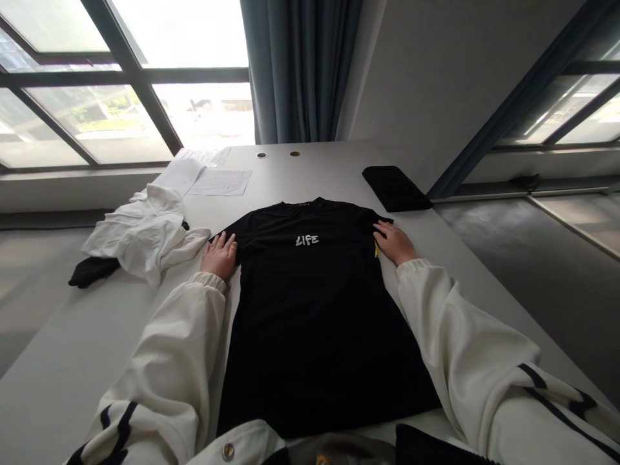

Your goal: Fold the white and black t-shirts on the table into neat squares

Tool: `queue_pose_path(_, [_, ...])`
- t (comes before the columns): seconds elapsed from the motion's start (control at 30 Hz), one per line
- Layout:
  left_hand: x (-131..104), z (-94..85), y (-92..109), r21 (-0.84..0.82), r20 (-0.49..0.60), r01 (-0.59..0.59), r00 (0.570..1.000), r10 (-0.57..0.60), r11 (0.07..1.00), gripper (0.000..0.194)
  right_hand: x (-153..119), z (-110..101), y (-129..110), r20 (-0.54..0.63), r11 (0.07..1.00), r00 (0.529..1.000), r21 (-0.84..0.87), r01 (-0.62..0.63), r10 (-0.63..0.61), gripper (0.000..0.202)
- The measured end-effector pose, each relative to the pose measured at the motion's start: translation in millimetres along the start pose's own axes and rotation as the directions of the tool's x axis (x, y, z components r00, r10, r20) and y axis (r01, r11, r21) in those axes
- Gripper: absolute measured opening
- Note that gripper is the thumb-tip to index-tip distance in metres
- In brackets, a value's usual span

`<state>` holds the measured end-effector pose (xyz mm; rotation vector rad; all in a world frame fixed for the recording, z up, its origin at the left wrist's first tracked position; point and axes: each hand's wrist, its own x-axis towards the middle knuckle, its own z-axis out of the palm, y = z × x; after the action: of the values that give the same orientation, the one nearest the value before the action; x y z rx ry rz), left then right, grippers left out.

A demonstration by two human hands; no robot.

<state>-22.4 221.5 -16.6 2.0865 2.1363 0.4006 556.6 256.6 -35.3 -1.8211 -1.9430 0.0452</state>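
A black T-shirt (310, 310) lies spread out on the white table, collar at the far side and hem toward me. White lettering (307, 240) crosses its chest. My left hand (220, 255) rests palm down on the left sleeve, fingers extended. On the other side, my right hand (393, 241) lies over the right sleeve with its fingers stretched out flat. A small yellow strip (376, 249) shows at the shirt's edge beside my right fingers; what it is I cannot make out.
Left of the shirt is a crumpled white garment (140, 236) with black cloth (94, 271) beneath it. Paper sheets (220, 182) lie behind. A folded black cloth (396, 188) sits at the table's right edge. Two cable holes (261, 155) are near the back edge.
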Motion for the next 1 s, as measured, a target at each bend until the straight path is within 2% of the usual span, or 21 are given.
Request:
queue_pose_path(0.33, [3.0, 8.5, -4.6, 0.016, -0.066, 0.065, 0.996, -0.064, 0.998, 0.067, -2.5, -4.8, -3.1, 0.008, 0.999, 0.999, 0.005, -0.042, 0.041, 0.048])
queue_pose_path(0.47, [2.3, 8.9, -6.8, -0.004, -0.078, 0.046, 0.996, -0.046, 0.999, 0.067, -2.5, -3.6, -2.8, -0.014, 0.999, 0.999, 0.01, -0.037, 0.037, 0.046])
queue_pose_path(0.57, [-0.2, 6.0, -7.9, -0.048, -0.11, 0.011, 0.994, -0.016, 0.999, 0.064, -3.8, -2.1, -2.5, -0.035, 0.999, 0.999, 0.017, -0.038, 0.038, 0.044])
queue_pose_path(0.67, [1.7, -4.8, -0.2, -0.07, -0.148, 0.025, 0.988, -0.035, 0.997, 0.056, -3.1, -2.2, -2.2, -0.066, 0.999, 0.997, 0.01, -0.033, 0.034, 0.043])
queue_pose_path(0.73, [9.0, -16.1, 14.1, -0.049, -0.178, -0.003, 0.984, -0.006, 0.999, 0.05, 0.9, -4.5, -4.3, -0.089, 1.0, 0.996, -0.005, -0.031, 0.03, 0.041])
queue_pose_path(0.83, [30.5, -30.8, 51.8, 0.007, -0.186, -0.221, 0.958, 0.219, 0.975, 0.048, 15.6, -8.7, -19.8, -0.113, 0.999, 0.994, -0.039, 0.008, -0.012, 0.038])
queue_pose_path(0.9, [49.4, -32.6, 86.1, 0.008, -0.157, -0.332, 0.931, 0.329, 0.943, 0.047, 30.9, -7.2, -43.0, -0.099, 0.995, 0.991, -0.049, 0.084, -0.089, 0.038])
queue_pose_path(1.0, [77.4, -19.2, 140.8, 0.06, -0.031, -0.452, 0.89, 0.455, 0.89, 0.043, 58.3, 8.1, -93.7, 0.018, 0.96, 0.96, -0.009, 0.281, -0.28, 0.044])
